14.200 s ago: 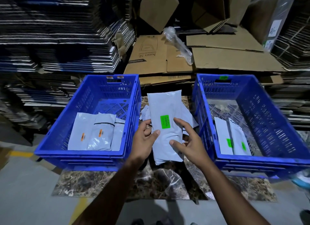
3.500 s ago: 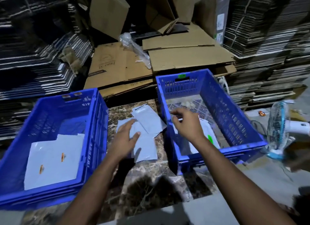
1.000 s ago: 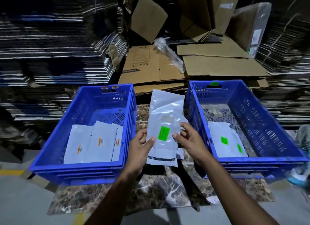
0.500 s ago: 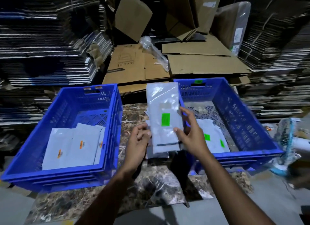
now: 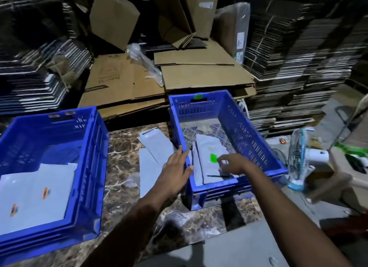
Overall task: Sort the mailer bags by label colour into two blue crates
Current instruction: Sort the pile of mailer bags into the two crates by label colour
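right hand (image 5: pixel 232 164) lays green-labelled mailer (image 5: pixel 212 159) inside right crate (image 5: pixel 251 131).

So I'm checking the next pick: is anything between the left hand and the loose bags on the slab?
Nothing visible. The left hand rests open against the right crate wall; the loose bags lie uncovered just left of it.

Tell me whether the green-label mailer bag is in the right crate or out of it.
In. The green-label mailer bag lies flat inside the right crate, right hand over it.
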Demonstrator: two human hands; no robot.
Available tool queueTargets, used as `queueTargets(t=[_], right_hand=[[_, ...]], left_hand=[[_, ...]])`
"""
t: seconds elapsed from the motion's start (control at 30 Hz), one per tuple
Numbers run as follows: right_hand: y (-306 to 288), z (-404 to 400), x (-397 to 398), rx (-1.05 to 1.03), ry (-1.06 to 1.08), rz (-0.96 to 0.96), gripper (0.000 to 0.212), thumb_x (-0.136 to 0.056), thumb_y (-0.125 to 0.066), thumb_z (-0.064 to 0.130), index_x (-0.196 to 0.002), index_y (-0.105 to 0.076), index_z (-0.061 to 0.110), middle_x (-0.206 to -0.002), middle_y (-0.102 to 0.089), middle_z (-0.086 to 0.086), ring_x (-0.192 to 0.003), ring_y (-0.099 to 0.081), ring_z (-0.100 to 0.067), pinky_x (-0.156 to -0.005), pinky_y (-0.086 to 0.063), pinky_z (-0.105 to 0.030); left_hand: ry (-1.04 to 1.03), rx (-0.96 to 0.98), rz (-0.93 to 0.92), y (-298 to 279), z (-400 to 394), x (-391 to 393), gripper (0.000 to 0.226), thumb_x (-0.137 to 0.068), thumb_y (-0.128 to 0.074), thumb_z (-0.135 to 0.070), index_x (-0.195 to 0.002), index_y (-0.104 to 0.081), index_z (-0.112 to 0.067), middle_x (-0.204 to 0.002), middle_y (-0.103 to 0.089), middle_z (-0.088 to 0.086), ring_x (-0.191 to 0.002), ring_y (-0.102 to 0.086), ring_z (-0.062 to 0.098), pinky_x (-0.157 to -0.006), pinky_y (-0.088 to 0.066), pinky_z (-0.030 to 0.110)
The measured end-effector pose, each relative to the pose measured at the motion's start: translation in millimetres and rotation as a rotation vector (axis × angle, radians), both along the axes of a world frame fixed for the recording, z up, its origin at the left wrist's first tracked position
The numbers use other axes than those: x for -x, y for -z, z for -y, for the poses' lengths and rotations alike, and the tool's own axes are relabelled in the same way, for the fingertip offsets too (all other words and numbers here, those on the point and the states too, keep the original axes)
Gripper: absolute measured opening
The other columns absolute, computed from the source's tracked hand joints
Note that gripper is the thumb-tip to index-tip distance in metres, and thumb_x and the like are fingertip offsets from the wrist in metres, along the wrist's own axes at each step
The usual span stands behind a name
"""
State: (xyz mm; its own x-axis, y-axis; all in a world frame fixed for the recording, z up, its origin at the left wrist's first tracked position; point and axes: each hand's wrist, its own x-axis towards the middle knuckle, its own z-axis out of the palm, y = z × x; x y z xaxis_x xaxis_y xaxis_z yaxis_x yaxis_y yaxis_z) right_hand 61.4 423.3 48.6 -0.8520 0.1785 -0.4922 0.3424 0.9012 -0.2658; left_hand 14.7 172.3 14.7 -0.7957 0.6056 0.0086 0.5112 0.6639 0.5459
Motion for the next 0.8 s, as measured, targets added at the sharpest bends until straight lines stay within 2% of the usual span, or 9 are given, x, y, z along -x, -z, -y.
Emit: queueTargets(t=[0.07, 0.13, 0.23, 0.37, 0.43, 0.53, 0.67, 0.73, 0.8], right_hand=[[4, 0, 4, -0.026, 0.006, -0.013, 0.040, -0.098, -0.057, 0.031, -0.137, -0.056, 0.020, -0.142, -0.054, -0.012, -0.126, -0.053, -0.031, -0.097, -0.043, -0.032], [6, 0, 11, -0.039, 0.058, -0.119, 0.036, -0.096, -0.058, 0.032, -0.132, -0.059, 0.023, -0.135, -0.058, -0.015, -0.118, -0.059, -0.032, -0.093, -0.046, -0.031], [-3, 8, 23, -0.035, 0.105, -0.349, 0.039, -0.094, -0.061, 0.029, -0.131, -0.059, 0.017, -0.134, -0.056, -0.016, -0.119, -0.056, -0.032, -0.101, -0.044, -0.036], [-25, 62, 41, 0.154, 0.125, -0.792, 0.029, -0.092, -0.061, 0.019, -0.119, -0.065, 0.011, -0.117, -0.065, -0.011, -0.104, -0.062, -0.029, -0.090, -0.050, -0.038], [-24, 104, 51, 0.288, 0.071, -0.897, 0.023, -0.088, -0.061, 0.012, -0.110, -0.068, 0.009, -0.108, -0.069, -0.010, -0.097, -0.065, -0.026, -0.087, -0.052, -0.035], [0, 167, 66, 0.401, -0.031, -0.781, 0.024, -0.087, -0.062, 0.014, -0.110, -0.068, 0.010, -0.107, -0.071, -0.009, -0.092, -0.067, -0.023, -0.083, -0.052, -0.031], [65, 228, 86, 0.309, -0.083, -0.417, 0.028, -0.085, -0.059, 0.023, -0.111, -0.066, 0.014, -0.111, -0.070, -0.010, -0.101, -0.065, -0.030, -0.085, -0.053, -0.037], [91, 246, 89, 0.210, -0.126, -0.315, 0.034, -0.085, -0.057, 0.025, -0.117, -0.060, 0.013, -0.116, -0.065, -0.014, -0.110, -0.060, -0.035, -0.088, -0.051, -0.039], [110, 255, 86, 0.110, -0.213, -0.205, 0.053, -0.087, -0.060, 0.037, -0.135, -0.045, 0.021, -0.128, -0.050, -0.013, -0.119, -0.047, -0.039, -0.093, -0.045, -0.044]], left_hand=[[-0.003, 0.046, -0.027, 0, 1, -1, 0.061, -0.100, -0.032, -0.055, -0.154, -0.009, -0.038, -0.164, 0.003, -0.011, -0.150, -0.002, 0.011, -0.117, -0.017, 0.048], [0.013, 0.064, -0.035, -1, 6, 1, 0.062, -0.100, -0.030, -0.058, -0.154, -0.008, -0.040, -0.164, 0.004, -0.013, -0.150, 0.000, 0.011, -0.117, -0.015, 0.049], [-0.017, 0.085, -0.028, -3, 29, 16, 0.065, -0.099, -0.029, -0.060, -0.155, -0.005, -0.037, -0.163, 0.007, -0.013, -0.150, 0.005, 0.012, -0.119, -0.011, 0.050], [-0.194, 0.113, -0.113, -19, 89, 46, 0.066, -0.100, -0.036, -0.053, -0.156, -0.010, -0.031, -0.164, -0.005, -0.007, -0.151, -0.001, 0.018, -0.120, -0.012, 0.049], [-0.263, 0.143, -0.173, -24, 126, 56, 0.065, -0.100, -0.041, -0.049, -0.155, -0.016, -0.027, -0.163, -0.014, -0.002, -0.150, -0.006, 0.020, -0.118, -0.016, 0.047], [-0.318, 0.242, -0.240, -17, 180, 67, 0.068, -0.094, -0.036, -0.055, -0.152, -0.026, -0.021, -0.159, -0.029, 0.004, -0.149, -0.015, 0.025, -0.117, -0.024, 0.048], [-0.348, 0.366, -0.235, -3, 224, 57, 0.074, -0.086, -0.040, -0.055, -0.147, -0.035, -0.015, -0.154, -0.037, 0.010, -0.146, -0.023, 0.027, -0.117, -0.025, 0.042], [-0.322, 0.331, -0.229, 0, 226, 49, 0.073, -0.083, -0.048, -0.055, -0.146, -0.035, -0.021, -0.152, -0.039, 0.011, -0.145, -0.026, 0.027, -0.116, -0.029, 0.041], [-0.361, 0.187, -0.154, -6, 226, 49, 0.072, -0.081, -0.057, -0.053, -0.146, -0.035, -0.032, -0.152, -0.037, 0.007, -0.144, -0.027, 0.025, -0.114, -0.033, 0.042]])
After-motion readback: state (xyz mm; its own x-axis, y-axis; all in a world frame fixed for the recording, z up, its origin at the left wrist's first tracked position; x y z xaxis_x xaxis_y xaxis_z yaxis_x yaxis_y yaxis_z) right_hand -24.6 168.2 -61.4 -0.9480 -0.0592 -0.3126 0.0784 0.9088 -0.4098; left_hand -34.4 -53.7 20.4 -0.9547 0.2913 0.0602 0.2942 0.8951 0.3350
